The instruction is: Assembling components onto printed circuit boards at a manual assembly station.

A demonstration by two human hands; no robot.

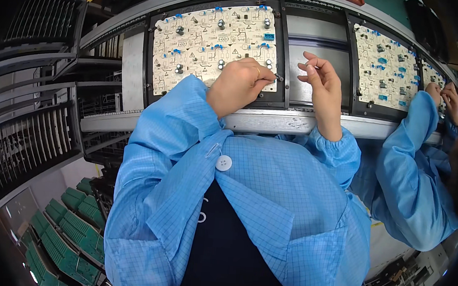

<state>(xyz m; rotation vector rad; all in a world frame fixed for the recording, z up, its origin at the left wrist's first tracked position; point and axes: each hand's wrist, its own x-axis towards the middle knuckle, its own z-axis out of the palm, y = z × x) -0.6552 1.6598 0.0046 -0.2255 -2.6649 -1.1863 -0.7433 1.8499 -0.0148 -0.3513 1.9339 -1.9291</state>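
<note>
A cream-coloured circuit board (pixel 205 39) carrying blue and black components lies in a black carrier frame (pixel 284 40) in front of me. My left hand (pixel 238 84), with a ring on one finger, reaches over the board's lower right part. Its thumb and index finger are pinched together at the board's right edge, beside a small peg (pixel 279 78) on the frame; anything between the fingertips is hidden. To the right, my right hand (pixel 323 88) is raised above the gap beside the carrier. Its fingers are loosely bent and apart, with nothing visible in them.
A metal rail (pixel 273 122) runs along the near side of the carriers. Another carrier with populated boards (pixel 383 69) sits at right, where a co-worker's hands (pixel 441 96) work. Racks (pixel 30 143) of boards stand at left, above green slotted trays (pixel 74 227).
</note>
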